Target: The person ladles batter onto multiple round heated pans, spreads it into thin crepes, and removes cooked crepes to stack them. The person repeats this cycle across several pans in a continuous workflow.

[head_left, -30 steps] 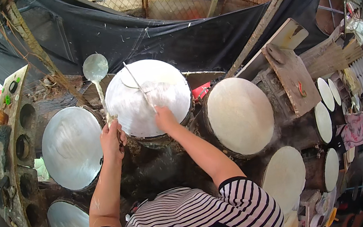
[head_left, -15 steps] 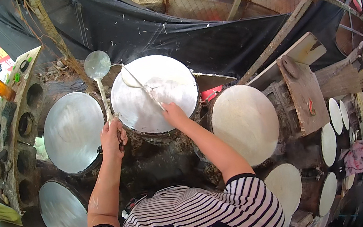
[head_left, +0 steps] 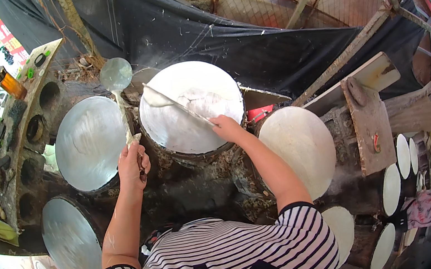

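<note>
My right hand (head_left: 227,128) grips a long flat stick (head_left: 174,104) that lies across the white batter-covered round steamer top (head_left: 181,134) in front of me, with a thin white sheet draped over it. My left hand (head_left: 132,164) holds the handle of a round metal ladle (head_left: 116,74), whose flat bowl is raised beyond the gap between the two tops. A striped shirt covers the shoulders at the bottom of the view.
A shiny round metal lid (head_left: 90,143) sits to the left, another lid (head_left: 71,236) lower left. A pale round tray (head_left: 302,146) lies to the right, with a wooden board (head_left: 368,121) and several white discs (head_left: 393,188) beyond. A dark tarp (head_left: 223,37) hangs behind.
The view has shifted, bringing the steamer nearer. My right hand has drawn the stick across the white top, and a thin sheet is now draped on it. The left hand keeps holding the ladle.
</note>
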Demonstrator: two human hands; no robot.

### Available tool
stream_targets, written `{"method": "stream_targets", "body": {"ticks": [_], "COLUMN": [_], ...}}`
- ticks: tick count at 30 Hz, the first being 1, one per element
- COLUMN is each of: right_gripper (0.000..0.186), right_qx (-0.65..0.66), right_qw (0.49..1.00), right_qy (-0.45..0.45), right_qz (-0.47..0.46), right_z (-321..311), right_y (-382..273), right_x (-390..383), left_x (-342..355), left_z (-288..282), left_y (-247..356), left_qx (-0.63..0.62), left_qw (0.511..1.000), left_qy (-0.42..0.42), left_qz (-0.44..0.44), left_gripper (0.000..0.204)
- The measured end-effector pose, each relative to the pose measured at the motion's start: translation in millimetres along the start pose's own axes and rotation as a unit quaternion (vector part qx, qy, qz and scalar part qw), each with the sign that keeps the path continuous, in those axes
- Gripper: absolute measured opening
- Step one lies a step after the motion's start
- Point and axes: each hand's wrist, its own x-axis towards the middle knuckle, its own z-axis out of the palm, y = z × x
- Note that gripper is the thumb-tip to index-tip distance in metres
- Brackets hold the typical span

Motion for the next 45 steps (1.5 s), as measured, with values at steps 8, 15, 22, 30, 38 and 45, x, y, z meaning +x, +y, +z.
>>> {"method": "stream_targets", "body": {"ticks": [8, 15, 22, 30, 38, 45], "right_gripper": [0.033, 0.037, 0.036, 0.043, 0.045, 0.046], "right_qx": [-0.071, 0.032, 0.057, 0.132, 0.046, 0.107], "right_qw": [0.993, 0.997, 0.996, 0.967, 0.956, 0.976], "right_qy": [0.062, -0.077, -0.058, -0.207, -0.284, -0.189], "right_qz": [0.076, 0.002, 0.022, 0.071, 0.051, 0.01], "right_z": [-36.8, -55.2, -50.2, -99.5, -108.4, -110.1], "right_y": [-4.0, 36.1, 56.6, 73.3, 12.8, 52.8], "right_x": [56.5, 22.7, 107.7, 68.5, 122.5, 8.3], "left_x": [-4.1, -0.5, -4.8, -21.8, -50.2, -52.0], "left_z": [6.2, -15.8, -12.7, -13.2, -16.4, -39.3], "left_y": [8.8, 11.5, 7.5, 3.7, -3.7, -1.5], "left_qx": [0.018, 0.012, 0.004, -0.01, 0.0, -0.012], "left_qw": [1.0, 0.999, 0.998, 0.996, 0.995, 0.998], "left_qy": [0.011, 0.038, 0.058, 0.086, 0.099, 0.065], "left_qz": [0.001, 0.002, -0.001, 0.016, 0.02, -0.001], "left_gripper": [0.015, 0.015, 0.013, 0.014, 0.014, 0.013]}}
